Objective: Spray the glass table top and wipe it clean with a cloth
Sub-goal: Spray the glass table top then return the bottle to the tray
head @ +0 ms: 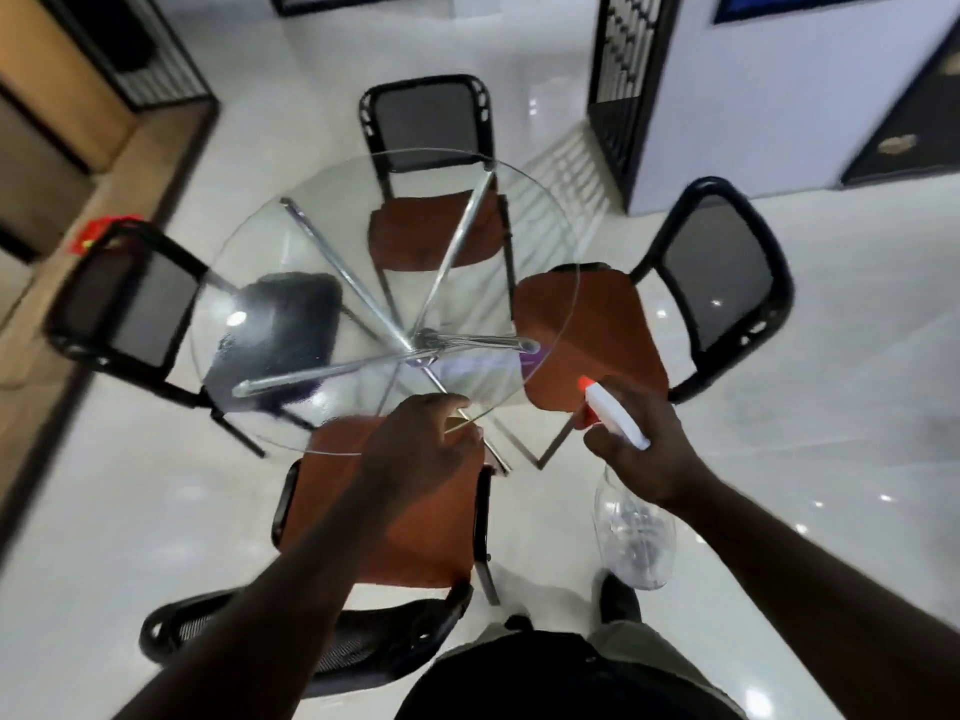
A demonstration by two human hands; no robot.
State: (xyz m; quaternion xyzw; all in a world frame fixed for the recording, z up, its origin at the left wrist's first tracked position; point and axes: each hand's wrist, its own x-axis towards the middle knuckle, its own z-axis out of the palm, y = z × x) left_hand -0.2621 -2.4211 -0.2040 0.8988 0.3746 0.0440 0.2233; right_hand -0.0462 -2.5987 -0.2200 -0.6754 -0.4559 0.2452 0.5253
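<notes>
The round glass table top (pixel 322 236) rests on crossed chrome legs (pixel 415 345). At its near rim, my left hand (pixel 421 449) has its thumb above the glass and its fingers curled below, gripping the edge. My right hand (pixel 639 449) is to the right of the table, over a chair seat. It grips a spray bottle by the neck. The bottle's white trigger head with its red nozzle (pixel 605 402) points toward the table, and its clear body (pixel 634 537) hangs below my wrist. No cloth is in view.
Black mesh-backed chairs stand around the table: brown-seated ones far (pixel 431 231), right (pixel 597 335) and near (pixel 415 532), and a dark-seated one left (pixel 124 304). The floor is glossy white tile. A wooden cabinet (pixel 67 111) runs along the left, and a white wall with a dark grille (pixel 628 70) stands at the back right.
</notes>
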